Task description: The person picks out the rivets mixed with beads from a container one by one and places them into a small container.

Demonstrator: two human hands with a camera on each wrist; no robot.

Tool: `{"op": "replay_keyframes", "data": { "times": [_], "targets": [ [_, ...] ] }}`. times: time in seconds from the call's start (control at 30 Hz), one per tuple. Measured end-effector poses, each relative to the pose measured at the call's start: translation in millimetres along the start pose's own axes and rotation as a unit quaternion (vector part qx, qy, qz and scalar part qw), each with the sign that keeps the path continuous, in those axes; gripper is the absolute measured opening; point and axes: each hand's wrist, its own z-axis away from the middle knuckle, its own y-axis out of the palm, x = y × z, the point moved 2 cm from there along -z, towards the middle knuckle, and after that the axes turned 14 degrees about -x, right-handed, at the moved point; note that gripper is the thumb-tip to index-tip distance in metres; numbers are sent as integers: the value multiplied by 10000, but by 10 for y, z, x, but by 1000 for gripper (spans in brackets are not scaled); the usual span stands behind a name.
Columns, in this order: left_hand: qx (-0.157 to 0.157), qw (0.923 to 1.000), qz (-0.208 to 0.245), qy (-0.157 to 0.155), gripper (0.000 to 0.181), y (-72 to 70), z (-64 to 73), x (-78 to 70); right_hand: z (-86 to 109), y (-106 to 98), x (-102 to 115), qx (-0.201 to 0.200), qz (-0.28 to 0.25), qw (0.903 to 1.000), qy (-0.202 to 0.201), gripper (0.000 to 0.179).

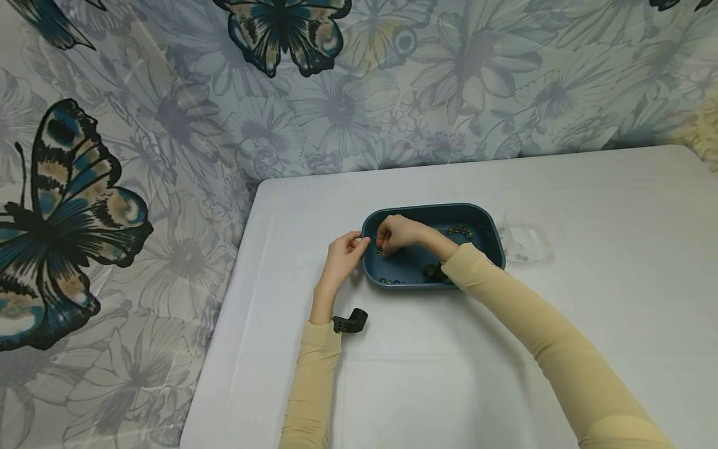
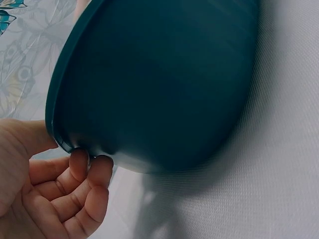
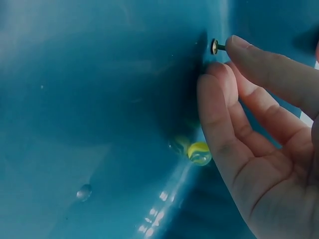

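Observation:
My left hand (image 1: 342,259) grips the left end of a blue oblong basin (image 1: 493,249). In the left wrist view its thumb goes behind the rim (image 2: 75,42) and its curled fingers touch the outer wall. Inside the basin, near that same end, is my right hand (image 1: 399,233). A small brass-coloured disc with a short dark stem (image 3: 215,47) shows at one fingertip in the right wrist view; whether it is pinched is unclear. Beside the lower fingers lies a glass marble (image 3: 199,153) with a yellow swirl, and the right fingers stand apart from it.
More marbles (image 1: 461,231) form a curved row at the basin's far right, and several others (image 1: 387,281) lie along the near left edge. A clear plastic container (image 1: 524,243) stands right of the basin on the white-covered table (image 1: 415,368). Patterned walls border the table.

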Motion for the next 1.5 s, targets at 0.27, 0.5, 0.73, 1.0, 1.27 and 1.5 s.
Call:
{"op": "replay_keyframes", "data": {
  "times": [0.27, 0.5, 0.73, 1.0, 1.27, 1.5],
  "targets": [
    [-1, 10000, -5, -25, 33, 3, 2, 1, -34, 55, -3, -110, 156, 9998, 83, 13],
    [15, 10000, -15, 27, 33, -3, 1, -6, -68, 96, -2, -211, 336, 9991, -169, 12],
    [19, 10000, -32, 34, 32, -3, 3, -7, -88, 133, 27, -282, 475, 9980, -312, 11],
    [-9, 10000, -68, 14, 31, 4, 6, 1, -93, 158, 43, -336, 495, 9974, -402, 10],
    [-37, 10000, -76, 13, 30, 5, 7, -9, -80, 151, 58, -338, 404, 9975, -462, 8],
    [-36, 10000, -77, 31, 32, 4, 6, -11, -85, 128, 25, -149, 176, 9995, -197, 5]
  ]
}}
